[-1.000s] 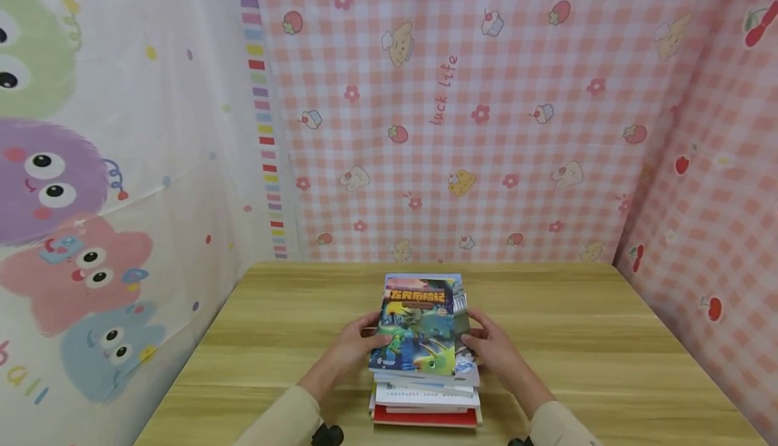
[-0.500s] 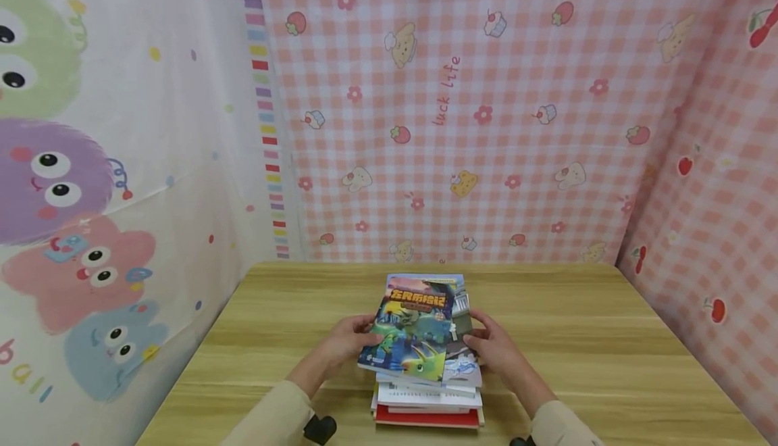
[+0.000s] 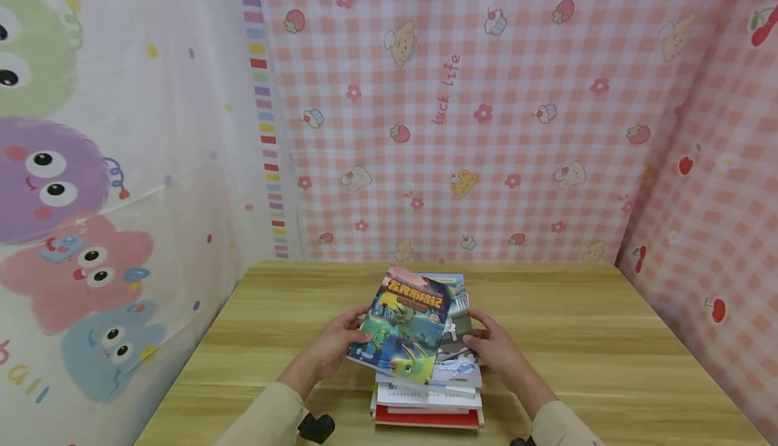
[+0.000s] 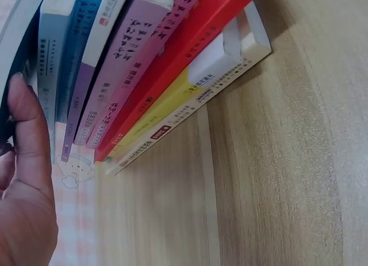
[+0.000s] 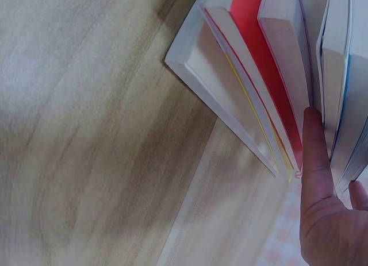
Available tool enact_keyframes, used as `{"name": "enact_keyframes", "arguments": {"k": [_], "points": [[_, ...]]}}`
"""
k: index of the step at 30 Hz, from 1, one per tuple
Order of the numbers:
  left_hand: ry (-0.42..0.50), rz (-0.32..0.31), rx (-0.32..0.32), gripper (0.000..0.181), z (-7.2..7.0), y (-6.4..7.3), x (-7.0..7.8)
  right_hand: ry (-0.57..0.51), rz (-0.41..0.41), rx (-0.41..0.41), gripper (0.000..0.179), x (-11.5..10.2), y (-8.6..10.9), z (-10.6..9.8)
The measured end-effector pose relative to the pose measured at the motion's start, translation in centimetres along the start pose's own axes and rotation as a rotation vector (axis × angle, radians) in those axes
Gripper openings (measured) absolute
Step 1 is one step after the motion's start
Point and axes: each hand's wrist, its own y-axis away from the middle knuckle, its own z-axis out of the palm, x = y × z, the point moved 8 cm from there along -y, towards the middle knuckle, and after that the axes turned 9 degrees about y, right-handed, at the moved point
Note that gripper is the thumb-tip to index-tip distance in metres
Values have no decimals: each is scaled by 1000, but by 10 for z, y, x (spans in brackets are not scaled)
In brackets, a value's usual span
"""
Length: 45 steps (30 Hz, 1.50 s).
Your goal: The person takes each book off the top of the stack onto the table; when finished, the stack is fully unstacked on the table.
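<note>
A comic book with dinosaurs and yellow title lettering [image 3: 404,328] is held by its left edge in my left hand [image 3: 337,344], thumb on the cover. It lies turned askew and overhangs the left of a stack of books [image 3: 428,399]. Beneath it shows a grey-covered book [image 3: 458,338]. In the left wrist view, a finger [image 4: 27,128] reaches along the underside of the held book. At the stack's right side, my right hand [image 3: 495,344] has its thumb at the grey book's edge. The right wrist view shows one straight finger [image 5: 316,151] against the page edges.
A wood-grain table [image 3: 577,338] carries the stack near its front. Lower in the pile are a red book [image 4: 172,70], pink spines [image 4: 123,65] and a cream one [image 4: 184,111]. Patterned cloths, including a pink checked one [image 3: 516,149], hang behind and at the sides.
My left hand has drawn the comic book to the left and turned it clockwise, uncovering more of the grey-covered book. The right hand has stayed at the stack's side.
</note>
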Motion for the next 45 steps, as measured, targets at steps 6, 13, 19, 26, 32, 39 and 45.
{"name": "enact_keyframes", "arguments": {"k": [6, 13, 19, 26, 32, 39, 45], "points": [[30, 29, 51, 65, -13, -2, 6, 7, 14, 2, 53, 0, -2, 0], [74, 63, 151, 62, -46, -11, 20, 18, 15, 10, 52, 0, -2, -2], [119, 87, 237, 64, -84, -18, 40, 28, 20, 16, 53, 0, -2, -2], [92, 83, 300, 65, -121, -29, 52, 8, 21, 20, 53, 4, -4, -2], [67, 67, 299, 64, -133, -43, 33, 8, 32, 14, 53, 5, -4, -1], [49, 47, 327, 57, -129, -55, 5, 10, 31, 16, 53, 4, -2, -2], [32, 27, 362, 53, -124, -60, -3, 11, 36, 22, 53, 5, -2, -2]]}}
